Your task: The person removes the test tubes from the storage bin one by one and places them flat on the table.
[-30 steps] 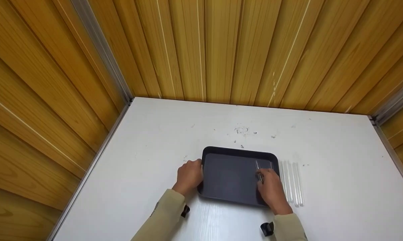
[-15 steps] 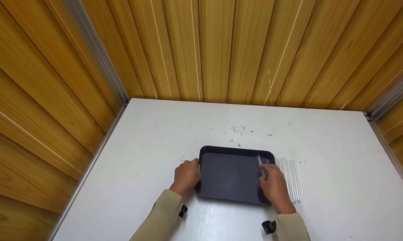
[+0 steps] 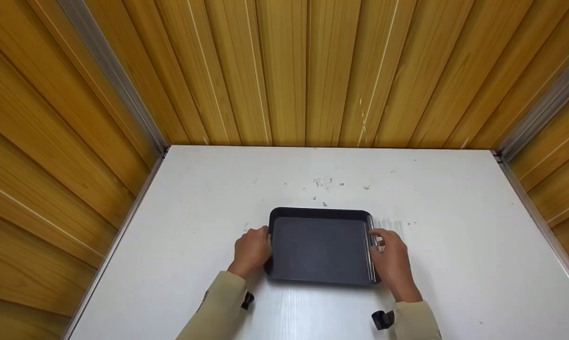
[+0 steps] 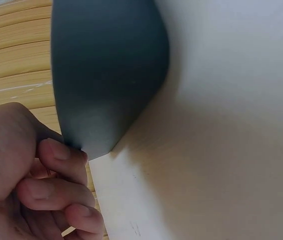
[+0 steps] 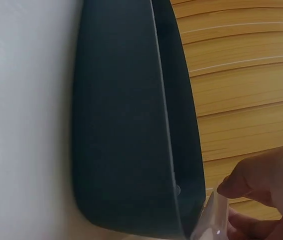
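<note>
A dark grey rectangular tray (image 3: 319,250) lies on the white table. My left hand (image 3: 251,251) grips its left side; in the left wrist view, curled fingers (image 4: 56,192) hold the rim. At the tray's right side, my right hand (image 3: 393,262) pinches a clear tube (image 5: 214,217) by the rim, seen in the right wrist view. In the head view, clear tubes (image 3: 369,257) lie along the tray's inner right wall; how many is hard to tell. More clear tubes (image 3: 392,224) lie on the table outside, mostly hidden behind my right hand.
The white table (image 3: 218,189) has dark scuff marks (image 3: 323,183) beyond the tray. Wood-patterned panels (image 3: 284,71) stand at its back and sides, with metal posts (image 3: 119,75) in the corners.
My right hand has moved the tube from a tilted position inside the tray to the right wall, lying alongside it. My left hand keeps its hold on the tray. The head view has shifted slightly.
</note>
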The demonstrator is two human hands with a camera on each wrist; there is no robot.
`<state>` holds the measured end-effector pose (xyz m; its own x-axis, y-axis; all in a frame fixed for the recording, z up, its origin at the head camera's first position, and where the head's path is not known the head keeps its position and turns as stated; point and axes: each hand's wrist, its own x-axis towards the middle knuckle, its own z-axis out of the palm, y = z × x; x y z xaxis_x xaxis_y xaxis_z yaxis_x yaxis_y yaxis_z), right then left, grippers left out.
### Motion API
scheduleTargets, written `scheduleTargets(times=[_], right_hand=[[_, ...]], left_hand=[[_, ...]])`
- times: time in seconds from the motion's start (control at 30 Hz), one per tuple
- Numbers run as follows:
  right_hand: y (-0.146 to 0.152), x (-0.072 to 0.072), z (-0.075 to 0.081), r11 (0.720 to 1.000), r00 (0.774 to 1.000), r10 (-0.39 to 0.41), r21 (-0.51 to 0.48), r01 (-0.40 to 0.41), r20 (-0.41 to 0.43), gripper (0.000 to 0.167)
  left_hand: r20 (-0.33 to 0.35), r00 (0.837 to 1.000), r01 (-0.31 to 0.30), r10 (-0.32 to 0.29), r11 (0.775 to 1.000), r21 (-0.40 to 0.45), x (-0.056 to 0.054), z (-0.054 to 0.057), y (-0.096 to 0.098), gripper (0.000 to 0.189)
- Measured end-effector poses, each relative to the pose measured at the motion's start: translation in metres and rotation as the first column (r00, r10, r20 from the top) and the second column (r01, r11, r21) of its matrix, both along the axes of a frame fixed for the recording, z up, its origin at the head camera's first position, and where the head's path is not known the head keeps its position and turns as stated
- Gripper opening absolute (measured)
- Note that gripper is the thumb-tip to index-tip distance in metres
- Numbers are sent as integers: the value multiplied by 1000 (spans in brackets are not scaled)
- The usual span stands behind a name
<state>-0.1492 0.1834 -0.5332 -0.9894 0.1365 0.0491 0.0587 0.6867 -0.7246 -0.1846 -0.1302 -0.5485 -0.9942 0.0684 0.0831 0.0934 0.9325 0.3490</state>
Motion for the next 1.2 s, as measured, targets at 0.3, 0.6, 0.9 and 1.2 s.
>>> scheduleTargets(times=[0.3, 0.6, 0.9, 1.2], right_hand=[[15, 2, -6, 997, 997, -81, 9, 81, -15, 44], [30, 3, -17, 992, 992, -127, 28, 127, -7, 44], [34, 1, -22, 991, 991, -131, 37, 131, -16, 42], [31, -1, -21, 988, 987, -135, 56, 140, -88, 37]], left_hand=[[17, 1000, -4, 4, 1000, 22, 1, 1, -1, 15], [-12, 1000, 8, -8, 1000, -1, 1, -1, -1, 14], [-7, 1000, 12, -12, 1000, -12, 2, -1, 1, 14], [-23, 1000, 8, -9, 1000, -28, 0, -2, 2, 14]])
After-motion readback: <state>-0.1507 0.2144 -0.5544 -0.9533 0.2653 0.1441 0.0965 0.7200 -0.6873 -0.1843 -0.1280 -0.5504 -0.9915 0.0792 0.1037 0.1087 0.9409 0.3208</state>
